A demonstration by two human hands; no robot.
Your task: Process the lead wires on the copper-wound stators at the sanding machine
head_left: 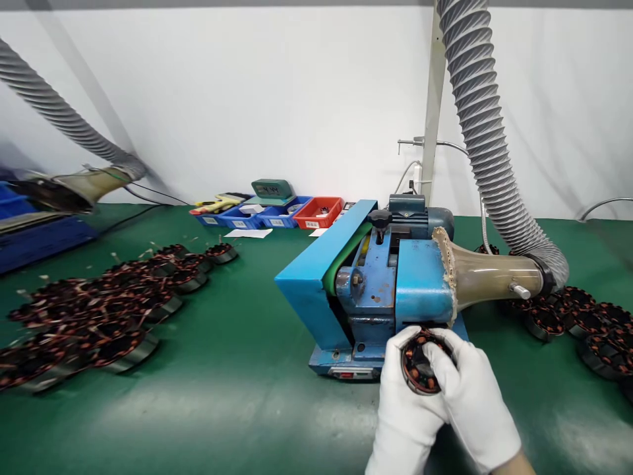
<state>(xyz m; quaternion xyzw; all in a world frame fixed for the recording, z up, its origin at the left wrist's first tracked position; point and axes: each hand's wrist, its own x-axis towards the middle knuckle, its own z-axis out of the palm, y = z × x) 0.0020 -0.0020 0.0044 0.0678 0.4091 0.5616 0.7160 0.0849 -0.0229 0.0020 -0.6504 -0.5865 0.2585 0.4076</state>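
Observation:
Both my hands wear white gloves and hold one motor stator (419, 369), a dark ring with copper windings around its inside. My left hand (403, 402) grips its left side and underside. My right hand (465, 389) wraps its right side, with the thumb reaching over the ring's opening. Right behind the stator stands a blue belt grinding machine (368, 297); whether the ring touches it I cannot tell. The fingers behind the ring are partly hidden.
Many more stators (123, 349) lie on the green table (237, 396) at left, and another group (588, 323) at right. A grey hose (487, 112) runs down to the machine's duct (494, 274). Blue bins, a red bin (319, 212) and a clock (271, 189) stand at the back.

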